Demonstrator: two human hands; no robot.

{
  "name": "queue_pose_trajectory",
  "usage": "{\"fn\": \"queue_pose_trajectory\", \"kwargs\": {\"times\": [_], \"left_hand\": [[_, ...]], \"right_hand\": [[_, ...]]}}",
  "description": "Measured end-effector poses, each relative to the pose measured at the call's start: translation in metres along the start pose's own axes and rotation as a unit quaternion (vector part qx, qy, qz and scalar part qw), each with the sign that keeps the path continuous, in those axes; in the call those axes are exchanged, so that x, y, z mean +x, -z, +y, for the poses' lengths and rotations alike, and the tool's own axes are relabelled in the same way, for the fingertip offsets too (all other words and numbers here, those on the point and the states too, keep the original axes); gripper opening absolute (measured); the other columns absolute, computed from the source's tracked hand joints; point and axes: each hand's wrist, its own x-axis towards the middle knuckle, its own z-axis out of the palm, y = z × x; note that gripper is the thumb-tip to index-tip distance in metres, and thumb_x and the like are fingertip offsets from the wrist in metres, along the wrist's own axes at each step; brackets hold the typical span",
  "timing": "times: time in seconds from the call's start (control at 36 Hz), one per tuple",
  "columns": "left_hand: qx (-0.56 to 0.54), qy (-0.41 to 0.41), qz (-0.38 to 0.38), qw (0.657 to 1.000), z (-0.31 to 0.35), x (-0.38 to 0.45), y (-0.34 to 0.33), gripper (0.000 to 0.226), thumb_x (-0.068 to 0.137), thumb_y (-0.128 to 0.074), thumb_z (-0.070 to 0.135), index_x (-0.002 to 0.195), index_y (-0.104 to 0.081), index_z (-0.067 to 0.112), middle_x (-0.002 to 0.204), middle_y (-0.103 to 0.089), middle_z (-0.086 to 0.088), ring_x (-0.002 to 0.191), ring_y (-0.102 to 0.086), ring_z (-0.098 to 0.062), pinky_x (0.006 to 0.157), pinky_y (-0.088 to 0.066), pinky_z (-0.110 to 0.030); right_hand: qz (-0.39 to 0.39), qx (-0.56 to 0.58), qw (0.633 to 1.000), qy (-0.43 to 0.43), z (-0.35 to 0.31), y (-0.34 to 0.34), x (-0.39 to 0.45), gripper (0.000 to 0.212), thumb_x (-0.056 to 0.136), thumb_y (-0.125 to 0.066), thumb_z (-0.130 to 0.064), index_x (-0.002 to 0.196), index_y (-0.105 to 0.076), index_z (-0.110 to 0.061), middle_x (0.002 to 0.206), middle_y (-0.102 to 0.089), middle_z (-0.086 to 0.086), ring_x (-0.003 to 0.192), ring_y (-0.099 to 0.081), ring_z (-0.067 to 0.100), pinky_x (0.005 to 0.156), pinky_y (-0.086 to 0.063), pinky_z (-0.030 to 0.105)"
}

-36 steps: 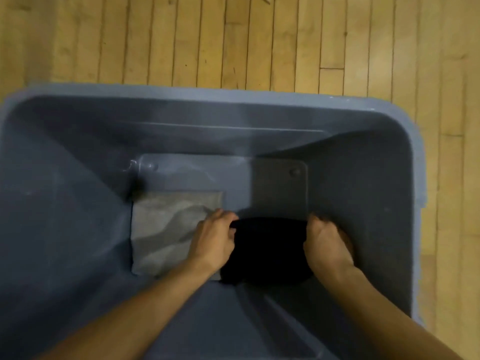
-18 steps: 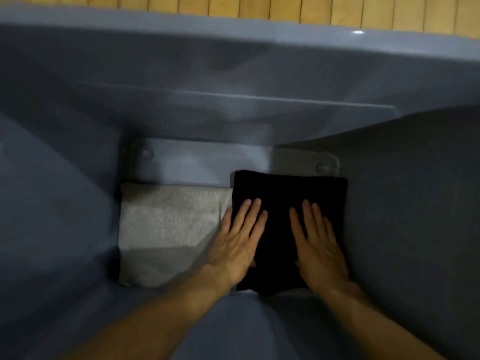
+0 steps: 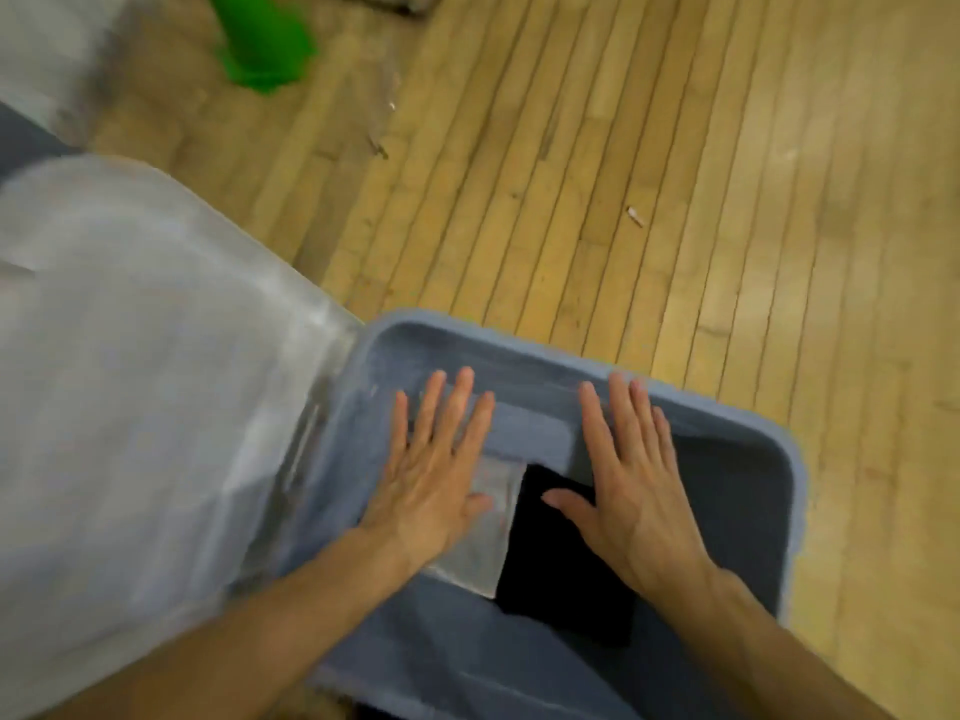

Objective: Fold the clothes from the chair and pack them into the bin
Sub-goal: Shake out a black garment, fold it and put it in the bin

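Black folded cloth (image 3: 563, 563) flat on bin (image 3: 789, 517) floor, touching grey folded cloth (image 3: 491, 532) at left. Left hand (image 3: 434, 475), right hand (image 3: 631, 483) above, fingers spread, holding nothing. Bare bin floor far side, right.

The bin (image 3: 789, 491) stood open at the top, and both hands, the left (image 3: 431, 480) and the right (image 3: 631, 491), were spread flat over it, holding nothing. Inside, a grey folded cloth (image 3: 483, 548) and a black folded cloth (image 3: 561, 558) lay touching on the bottom; bare bottom showed beyond them. A blurred grey-white cover (image 3: 130, 381) crowded the bin's left rim. The wooden floor (image 3: 675, 174) beyond lay mostly open, with a green object (image 3: 262, 49) far off.
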Motion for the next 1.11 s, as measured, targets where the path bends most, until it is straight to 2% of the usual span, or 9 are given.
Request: {"fn": "queue_pose_trajectory", "kwargs": {"times": [0.17, 0.31, 0.39, 0.56, 0.69, 0.78, 0.86, 1.0, 1.11], "left_hand": [[0.011, 0.074, 0.164, 0.984, -0.111, -0.039, 0.198, 0.114, 0.054, -0.085, 0.048, 0.142, -0.023, 0.011, 0.149, -0.022, -0.016, 0.136, -0.019, -0.037, 0.105, -0.014, -0.057], [0.052, 0.168, 0.209, 0.962, -0.180, -0.101, 0.267, 0.104, 0.059, -0.082, 0.045, 0.141, -0.028, 0.009, 0.151, -0.021, -0.015, 0.139, -0.018, -0.035, 0.109, -0.022, -0.061], [0.059, 0.215, 0.205, 0.953, -0.232, -0.159, 0.270, 0.104, 0.056, -0.085, 0.043, 0.139, -0.032, 0.010, 0.151, -0.026, -0.015, 0.139, -0.021, -0.035, 0.102, -0.028, -0.064], [0.029, 0.343, 0.187, 0.920, -0.339, -0.272, 0.239, 0.095, 0.057, -0.086, 0.033, 0.135, -0.037, 0.009, 0.146, -0.033, -0.020, 0.135, -0.027, -0.037, 0.099, -0.036, -0.064], [-0.001, 0.437, 0.123, 0.891, -0.413, -0.353, 0.196, 0.091, 0.051, -0.089, 0.027, 0.127, -0.044, 0.005, 0.137, -0.046, -0.023, 0.126, -0.041, -0.040, 0.091, -0.042, -0.061], [-0.029, 0.443, 0.109, 0.890, -0.436, -0.373, 0.176, 0.082, 0.045, -0.092, 0.028, 0.115, -0.053, 0.009, 0.106, -0.065, -0.016, 0.091, -0.065, -0.032, 0.074, -0.054, -0.045], [-0.089, 0.460, 0.077, 0.880, -0.458, -0.391, 0.149, 0.073, 0.032, -0.095, 0.038, 0.096, -0.066, 0.015, 0.065, -0.061, 0.000, 0.050, -0.059, -0.016, 0.041, -0.048, -0.027], [-0.202, 0.467, 0.040, 0.860, -0.442, -0.381, 0.134, 0.055, 0.087, -0.058, 0.045, 0.130, -0.039, 0.016, 0.120, -0.054, -0.004, 0.105, -0.055, -0.025, 0.082, -0.041, -0.032], [-0.249, 0.384, 0.042, 0.888, -0.389, -0.371, 0.131, 0.042, 0.093, -0.047, 0.048, 0.120, -0.042, 0.016, 0.116, -0.049, 0.000, 0.104, -0.049, -0.021, 0.078, -0.031, -0.030]], "right_hand": [[0.086, 0.066, 0.987, 0.122, -0.138, 0.158, 0.082, 0.090, 0.081, -0.055, -0.049, 0.150, -0.012, -0.011, 0.154, -0.019, 0.022, 0.143, -0.010, 0.034, 0.115, -0.007, 0.043], [0.120, 0.054, 0.967, 0.218, -0.256, 0.187, 0.112, 0.077, 0.089, -0.033, -0.057, 0.148, -0.012, -0.011, 0.152, -0.020, 0.019, 0.142, -0.013, 0.034, 0.114, -0.010, 0.045], [0.097, 0.051, 0.960, 0.258, -0.347, 0.166, 0.116, 0.072, 0.095, -0.019, -0.057, 0.151, -0.007, -0.014, 0.152, -0.018, 0.016, 0.144, -0.010, 0.029, 0.114, -0.011, 0.043], [0.058, 0.041, 0.945, 0.319, -0.496, 0.100, 0.110, 0.085, 0.069, -0.080, -0.034, 0.138, -0.036, -0.009, 0.144, -0.040, 0.020, 0.137, -0.027, 0.031, 0.112, -0.028, 0.047], [-0.003, 0.006, 0.933, 0.361, -0.586, 0.054, 0.101, 0.082, 0.060, -0.086, -0.031, 0.128, -0.044, -0.012, 0.133, -0.053, 0.017, 0.130, -0.033, 0.027, 0.099, -0.039, 0.049], [-0.037, -0.007, 0.930, 0.366, -0.608, 0.038, 0.099, 0.081, 0.056, -0.089, -0.028, 0.124, -0.048, -0.012, 0.128, -0.057, 0.015, 0.125, -0.037, 0.026, 0.094, -0.045, 0.046], [-0.059, -0.019, 0.919, 0.390, -0.633, 0.015, 0.097, 0.081, 0.048, -0.092, -0.030, 0.117, -0.054, -0.014, 0.118, -0.062, 0.010, 0.117, -0.049, 0.024, 0.087, -0.050, 0.038], [-0.163, -0.079, 0.908, 0.378, -0.630, -0.008, 0.090, 0.065, 0.048, -0.090, -0.041, 0.102, -0.063, -0.020, 0.094, -0.066, -0.002, 0.083, -0.065, 0.015, 0.063, -0.056, 0.029], [-0.385, -0.198, 0.835, 0.339, -0.604, -0.021, 0.077, 0.053, 0.089, -0.059, -0.038, 0.134, -0.038, -0.019, 0.128, -0.048, 0.004, 0.119, -0.048, 0.023, 0.094, -0.041, 0.035]]}}
